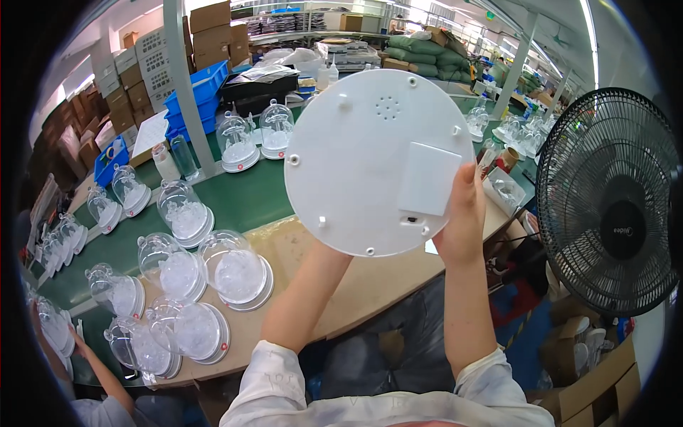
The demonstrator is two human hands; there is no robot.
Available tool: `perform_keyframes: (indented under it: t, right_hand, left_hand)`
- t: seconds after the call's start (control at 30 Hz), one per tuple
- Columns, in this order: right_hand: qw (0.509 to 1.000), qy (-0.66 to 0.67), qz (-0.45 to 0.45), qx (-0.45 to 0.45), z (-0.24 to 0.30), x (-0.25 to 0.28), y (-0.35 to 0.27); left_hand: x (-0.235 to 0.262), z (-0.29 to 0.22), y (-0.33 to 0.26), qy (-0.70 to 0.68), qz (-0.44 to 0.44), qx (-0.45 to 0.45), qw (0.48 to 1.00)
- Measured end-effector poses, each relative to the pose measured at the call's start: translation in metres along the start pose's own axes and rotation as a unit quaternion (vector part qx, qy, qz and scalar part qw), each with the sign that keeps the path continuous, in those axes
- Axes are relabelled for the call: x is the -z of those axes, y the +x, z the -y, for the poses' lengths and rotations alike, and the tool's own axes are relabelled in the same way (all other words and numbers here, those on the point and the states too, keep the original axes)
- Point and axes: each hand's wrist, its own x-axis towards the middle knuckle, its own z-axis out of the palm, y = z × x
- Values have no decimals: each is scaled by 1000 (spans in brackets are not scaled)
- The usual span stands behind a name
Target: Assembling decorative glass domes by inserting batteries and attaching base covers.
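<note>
A round white base [356, 178] is held up before me, its underside facing me. It has a cluster of small holes, a rectangular cover [430, 178], a small dark socket and several posts round the rim. My right hand [462, 224] grips its right edge, thumb on the face beside the cover. My left forearm [306, 292] reaches up behind the lower edge; the left hand and its fingers are hidden by the base. Whatever is on its far side is hidden too. Clear domes on white bases [238, 270] stand to the left on the table, with white figures inside.
A black fan [612, 203] stands close on the right. Blue bins [196, 99], a glass bottle [184, 156] and more domes [238, 142] are at the back left. Another person's arm [103, 370] reaches in at lower left. Cardboard boxes [597, 388] sit at lower right.
</note>
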Motion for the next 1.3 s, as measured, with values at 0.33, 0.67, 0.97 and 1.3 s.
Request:
perform_keyframes:
  t: [0.33, 0.67, 0.97, 1.3]
  right_hand:
    - [988, 131, 83, -1, -2, 2, -12]
    - [995, 89, 36, -17, 0, -8, -9]
    - [998, -57, -11, -37, -135, 78, -80]
    - [961, -251, 63, -94, -183, 65, -165]
  left_hand:
    - [1, -1, -3, -82, -25, 52, 995]
    - [6, -6, 0, -114, -65, 49, 990]
    - [43, -6, 17, -201, -156, 97, 962]
    - [192, 87, 36, 547, -408, -109, 722]
